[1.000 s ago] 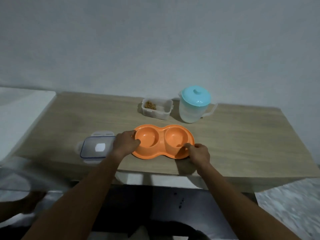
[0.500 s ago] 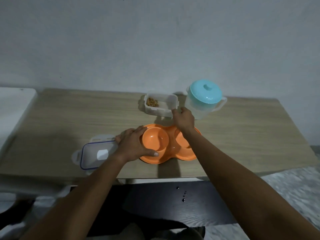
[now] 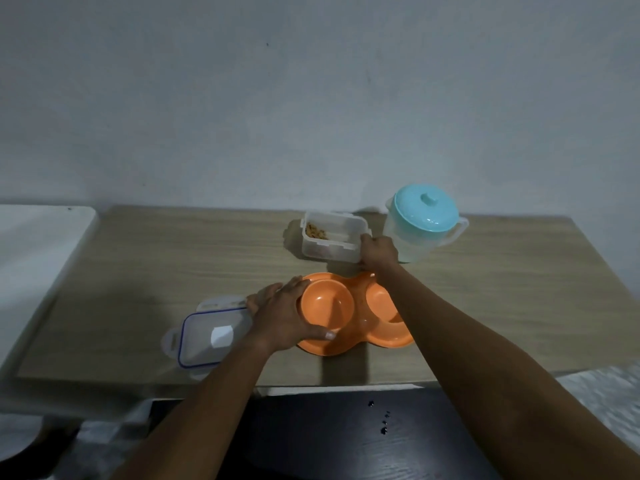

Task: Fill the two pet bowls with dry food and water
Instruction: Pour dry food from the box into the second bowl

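An orange double pet bowl (image 3: 349, 318) lies near the table's front edge, and both of its cups look empty. My left hand (image 3: 282, 318) grips its left rim, thumb along the front edge. Behind it stands a clear food container (image 3: 330, 240) with a little brown dry food in its left corner. My right hand (image 3: 377, 252) holds that container's right end. A clear water jug (image 3: 420, 225) with a turquoise lid stands just right of the container.
The container's lid (image 3: 207, 336), clear with a blue seal, lies flat left of the bowl, touching my left hand. The wooden table (image 3: 173, 265) meets a white surface (image 3: 38, 244) on its left. The wall rises right behind the table.
My right hand left the bowl's right rim, reached back and took hold of the food container's right end. My left hand shifted its grip on the bowl's left rim.
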Available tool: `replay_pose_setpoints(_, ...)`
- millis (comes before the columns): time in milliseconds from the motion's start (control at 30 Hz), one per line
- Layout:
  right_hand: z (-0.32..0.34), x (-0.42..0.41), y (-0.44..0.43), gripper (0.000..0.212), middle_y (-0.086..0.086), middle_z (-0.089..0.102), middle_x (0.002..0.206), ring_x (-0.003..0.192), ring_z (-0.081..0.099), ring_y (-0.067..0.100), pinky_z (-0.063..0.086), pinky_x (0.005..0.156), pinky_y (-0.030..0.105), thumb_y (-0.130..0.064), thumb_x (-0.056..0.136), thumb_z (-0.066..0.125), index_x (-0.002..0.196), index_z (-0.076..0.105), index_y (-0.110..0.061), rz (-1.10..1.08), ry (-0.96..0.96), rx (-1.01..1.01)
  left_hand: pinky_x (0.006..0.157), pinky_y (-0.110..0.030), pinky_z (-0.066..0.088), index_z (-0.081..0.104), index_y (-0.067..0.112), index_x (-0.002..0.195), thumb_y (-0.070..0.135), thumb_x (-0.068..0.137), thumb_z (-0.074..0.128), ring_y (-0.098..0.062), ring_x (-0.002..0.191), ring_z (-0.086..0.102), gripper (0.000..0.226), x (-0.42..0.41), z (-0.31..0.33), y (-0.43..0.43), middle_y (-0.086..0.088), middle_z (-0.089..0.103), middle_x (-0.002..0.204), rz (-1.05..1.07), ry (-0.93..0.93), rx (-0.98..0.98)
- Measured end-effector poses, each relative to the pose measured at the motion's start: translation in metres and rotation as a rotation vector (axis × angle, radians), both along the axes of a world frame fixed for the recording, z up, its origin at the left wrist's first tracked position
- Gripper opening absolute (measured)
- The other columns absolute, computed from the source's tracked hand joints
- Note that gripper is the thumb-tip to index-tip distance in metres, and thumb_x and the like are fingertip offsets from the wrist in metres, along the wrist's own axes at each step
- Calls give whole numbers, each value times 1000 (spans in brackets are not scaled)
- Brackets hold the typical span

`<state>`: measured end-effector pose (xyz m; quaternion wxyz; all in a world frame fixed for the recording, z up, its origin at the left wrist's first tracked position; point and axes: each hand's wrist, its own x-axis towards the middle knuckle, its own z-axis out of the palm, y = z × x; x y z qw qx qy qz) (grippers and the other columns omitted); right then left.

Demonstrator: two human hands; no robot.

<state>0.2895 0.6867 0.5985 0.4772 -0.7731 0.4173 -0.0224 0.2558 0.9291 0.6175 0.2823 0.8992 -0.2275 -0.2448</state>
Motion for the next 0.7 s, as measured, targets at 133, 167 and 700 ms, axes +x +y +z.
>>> replay_pose_setpoints(133,24,-31,9,45,19,71,107,99,69,39,61,86,57,-49,93,50,103,67,-8,-64,-153,171,113,-46,14,22,34,153,63,59,83,-22,148,14,116,-2,6,-1,7,23,161,-9,1,25)
replay_pose_setpoints(167,40,-42,17,36,18,71,108,99,70,37,62,85,54,-42,99,52,104,67,-9,-78,-206,236,112,-45,15,23,33,153,62,60,83,-22,147,16,115,-3,7,-1,6,25,160,-12,0,28)
replay_pose_setpoints(700,125,-153,1,31,16,76,116,105,74,32,65,80,36,-5,92,68,123,66,-6,39,-414,609,85,-28,36,51,34,133,52,49,92,-11,110,51,96,-8,6,0,10,59,121,23,15,-131)
